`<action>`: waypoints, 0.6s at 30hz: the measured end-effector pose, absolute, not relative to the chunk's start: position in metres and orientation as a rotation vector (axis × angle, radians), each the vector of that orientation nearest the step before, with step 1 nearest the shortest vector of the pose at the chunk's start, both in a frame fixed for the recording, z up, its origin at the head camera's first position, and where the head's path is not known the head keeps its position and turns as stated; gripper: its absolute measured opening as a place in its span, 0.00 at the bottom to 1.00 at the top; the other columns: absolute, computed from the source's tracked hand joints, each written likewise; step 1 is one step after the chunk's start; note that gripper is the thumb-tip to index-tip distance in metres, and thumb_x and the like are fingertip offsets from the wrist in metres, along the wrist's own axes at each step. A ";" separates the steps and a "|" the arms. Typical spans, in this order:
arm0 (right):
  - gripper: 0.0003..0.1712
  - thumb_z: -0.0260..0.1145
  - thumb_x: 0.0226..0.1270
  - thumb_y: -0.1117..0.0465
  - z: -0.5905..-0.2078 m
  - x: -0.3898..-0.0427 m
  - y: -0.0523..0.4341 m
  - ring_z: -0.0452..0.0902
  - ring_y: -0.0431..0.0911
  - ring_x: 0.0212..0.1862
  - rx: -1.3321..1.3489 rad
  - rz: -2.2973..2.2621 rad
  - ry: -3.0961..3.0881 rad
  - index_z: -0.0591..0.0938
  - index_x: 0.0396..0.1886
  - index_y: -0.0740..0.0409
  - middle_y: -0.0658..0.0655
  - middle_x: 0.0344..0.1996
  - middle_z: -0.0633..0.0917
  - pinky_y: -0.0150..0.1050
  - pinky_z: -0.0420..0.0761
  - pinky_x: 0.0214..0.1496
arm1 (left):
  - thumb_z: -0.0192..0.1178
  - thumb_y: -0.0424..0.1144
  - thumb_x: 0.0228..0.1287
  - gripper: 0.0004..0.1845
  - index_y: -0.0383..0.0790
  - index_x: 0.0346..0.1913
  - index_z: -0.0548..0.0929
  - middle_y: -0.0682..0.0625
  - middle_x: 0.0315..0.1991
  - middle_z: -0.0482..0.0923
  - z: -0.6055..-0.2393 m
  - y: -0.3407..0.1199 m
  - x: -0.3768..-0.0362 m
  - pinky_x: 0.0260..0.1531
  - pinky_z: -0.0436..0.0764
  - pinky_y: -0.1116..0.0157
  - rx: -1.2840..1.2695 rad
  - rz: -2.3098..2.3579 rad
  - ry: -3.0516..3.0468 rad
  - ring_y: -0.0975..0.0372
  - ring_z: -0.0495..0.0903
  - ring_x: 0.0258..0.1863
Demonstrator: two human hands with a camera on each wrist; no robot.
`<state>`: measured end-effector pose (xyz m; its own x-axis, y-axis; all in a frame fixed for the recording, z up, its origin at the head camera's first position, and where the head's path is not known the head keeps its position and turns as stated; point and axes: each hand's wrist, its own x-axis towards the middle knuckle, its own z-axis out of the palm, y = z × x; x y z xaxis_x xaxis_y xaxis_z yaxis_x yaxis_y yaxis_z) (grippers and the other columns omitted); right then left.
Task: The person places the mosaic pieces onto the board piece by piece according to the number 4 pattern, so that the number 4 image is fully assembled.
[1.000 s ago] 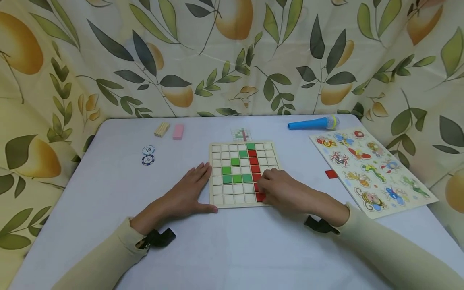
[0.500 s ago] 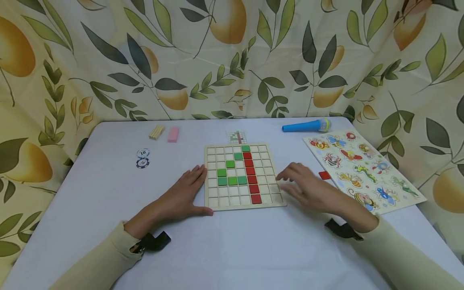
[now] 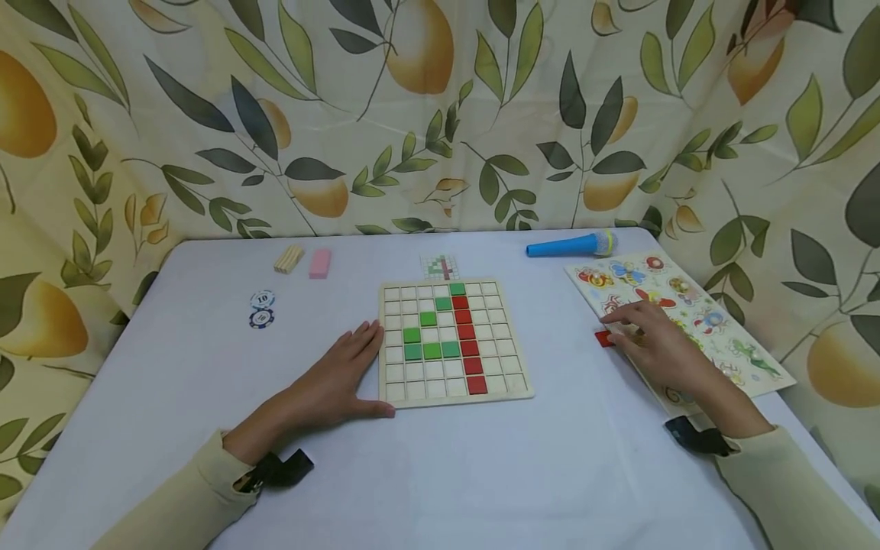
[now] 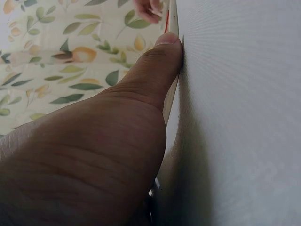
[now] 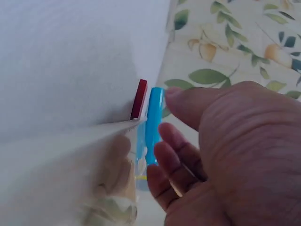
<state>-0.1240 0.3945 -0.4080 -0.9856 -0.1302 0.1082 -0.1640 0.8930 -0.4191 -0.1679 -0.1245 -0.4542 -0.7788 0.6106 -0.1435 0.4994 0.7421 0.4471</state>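
Observation:
On the table lies a square wooden grid board (image 3: 505, 325) with white cells, a slanting line and row of green tiles (image 3: 428, 319), and a column of red tiles (image 3: 466, 331). My left hand (image 3: 323, 382) rests at the board's left edge, fingers extended, with the thumb by its near corner, as the left wrist view also shows. My right hand (image 3: 663, 347) hovers over the sticker sheet (image 3: 742, 351), its fingertips close to a loose red tile (image 3: 603, 338) at the sheet's left edge. In the right wrist view, thumb and fingers are apart and hold nothing.
A blue toy microphone (image 3: 564, 246) lies at the back right. Behind the board is a small pattern card (image 3: 440, 267). Toward the back left are wooden sticks (image 3: 289, 260), a pink block (image 3: 320, 263) and two poker chips (image 3: 262, 308). A patterned curtain (image 3: 412, 153) stands behind the table.
My right hand has left the lower end of the red column and moved right to the loose red tile. My left hand stays at the board. The head view has shifted slightly.

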 end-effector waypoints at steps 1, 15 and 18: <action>0.16 0.69 0.77 0.63 -0.411 -0.124 0.395 0.75 0.57 0.59 0.238 0.656 -2.989 0.85 0.61 0.55 0.64 0.59 0.80 0.47 0.83 0.52 | 0.70 0.77 0.55 0.72 0.40 0.88 0.43 0.47 0.90 0.37 -0.455 -0.125 -0.168 0.90 0.46 0.46 0.871 0.566 2.663 0.51 0.37 0.90; 0.13 0.73 0.71 0.67 -0.424 -0.126 0.402 0.70 0.61 0.59 0.276 0.585 -2.982 0.89 0.53 0.58 0.66 0.56 0.77 0.55 0.75 0.55 | 0.72 0.74 0.56 0.72 0.39 0.88 0.43 0.45 0.90 0.38 -0.449 -0.123 -0.168 0.90 0.46 0.47 0.872 0.546 2.671 0.50 0.38 0.90; 0.12 0.73 0.71 0.67 -0.425 -0.128 0.401 0.70 0.61 0.59 0.286 0.578 -2.976 0.89 0.52 0.58 0.66 0.56 0.77 0.56 0.75 0.55 | 0.73 0.73 0.55 0.72 0.39 0.88 0.43 0.45 0.90 0.38 -0.450 -0.124 -0.167 0.90 0.47 0.46 0.870 0.558 2.667 0.49 0.38 0.90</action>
